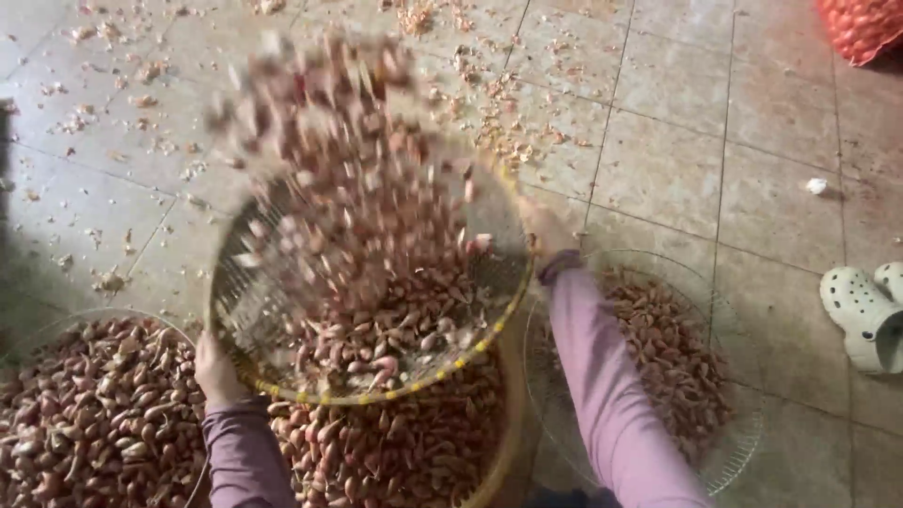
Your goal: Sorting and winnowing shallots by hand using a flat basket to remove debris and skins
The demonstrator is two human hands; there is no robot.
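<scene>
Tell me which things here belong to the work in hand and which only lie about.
In use: left hand and right hand holding the round sieve; tossed shallots; basket beneath; side bowls.

Lying about: white clogs; red mesh sack; loose skins.

A round sieve (282, 320) of thin metal wire mesh, bound at the rim with yellow plastic, is gripped by the left hand (218, 372) and the right hand (544, 229). Dry, papery pink skins are seen on the shallots (376, 282) inside it. Matt mauve knit cloth covers both sleeves (611, 395). Under the sieve, a floor (715, 141) of dull, speckled stone tiles is strewn with flaky peel. Right of the sieve, smooth matt white foam clogs (865, 306) are seen.
</scene>
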